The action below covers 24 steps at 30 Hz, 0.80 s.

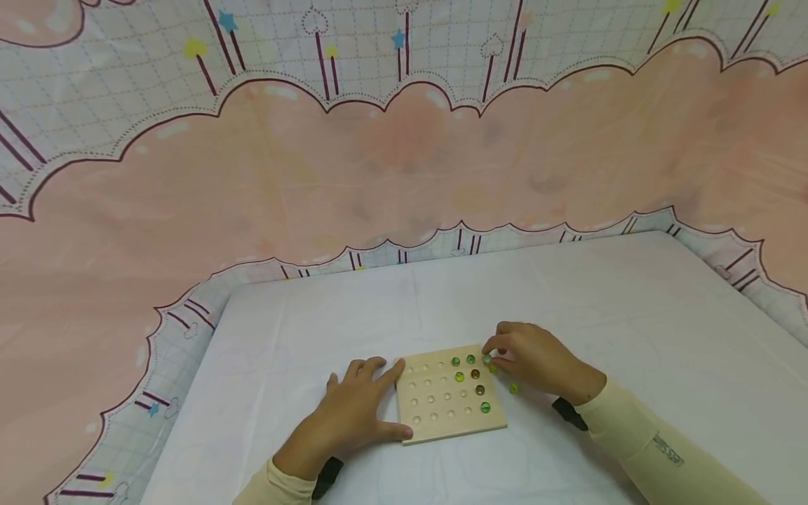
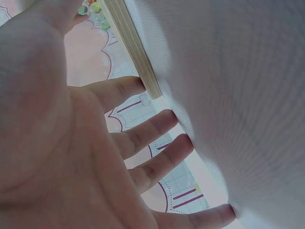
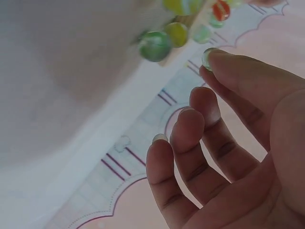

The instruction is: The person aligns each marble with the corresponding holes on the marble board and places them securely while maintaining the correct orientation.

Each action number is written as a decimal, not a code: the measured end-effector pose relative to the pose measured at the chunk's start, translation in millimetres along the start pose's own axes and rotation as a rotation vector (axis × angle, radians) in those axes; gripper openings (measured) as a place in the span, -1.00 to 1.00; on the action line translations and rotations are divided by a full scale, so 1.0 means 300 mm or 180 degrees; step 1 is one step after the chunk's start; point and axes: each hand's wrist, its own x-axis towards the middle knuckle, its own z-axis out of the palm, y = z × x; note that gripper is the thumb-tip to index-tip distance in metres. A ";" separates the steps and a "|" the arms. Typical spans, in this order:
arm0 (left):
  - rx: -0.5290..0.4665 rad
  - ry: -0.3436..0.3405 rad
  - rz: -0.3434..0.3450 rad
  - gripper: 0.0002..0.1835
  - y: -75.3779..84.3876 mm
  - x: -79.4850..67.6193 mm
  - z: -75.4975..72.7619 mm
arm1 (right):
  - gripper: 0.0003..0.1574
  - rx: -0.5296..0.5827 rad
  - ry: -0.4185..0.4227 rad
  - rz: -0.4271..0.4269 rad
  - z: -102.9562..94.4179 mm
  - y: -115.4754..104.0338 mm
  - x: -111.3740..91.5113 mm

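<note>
A pale wooden board (image 1: 435, 429) with rows of round hollows lies on the white surface. Several green, yellow and brown glass marbles sit in the hollows toward its right side, among them a brown marble (image 1: 480, 390) and a green marble (image 1: 485, 407). My left hand (image 1: 351, 412) has its fingers spread, thumb and index finger touching the board's left corners. Over the far right corner, my right hand (image 1: 536, 359) pinches a pale green marble (image 3: 206, 59) between thumb and index finger; its other fingers are bent and hold nothing.
A loose yellow-green marble (image 1: 514, 388) lies just right of the board, below the right hand. White cloth (image 1: 328, 322) covers the table. Behind it hangs a pink patterned fabric (image 1: 379, 182).
</note>
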 end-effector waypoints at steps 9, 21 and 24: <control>-0.0013 -0.0009 -0.0001 0.16 0.002 0.000 -0.002 | -0.80 0.0112 0.0070 -0.0228 -0.006 -0.043 -0.010; 0.0001 0.0026 0.0027 0.14 0.001 -0.003 -0.004 | -0.81 0.0152 0.0122 -0.0633 0.016 -0.092 -0.019; 0.0008 0.0023 0.0031 0.14 0.000 -0.002 -0.004 | -0.82 0.0129 0.0109 -0.0653 0.019 -0.101 -0.020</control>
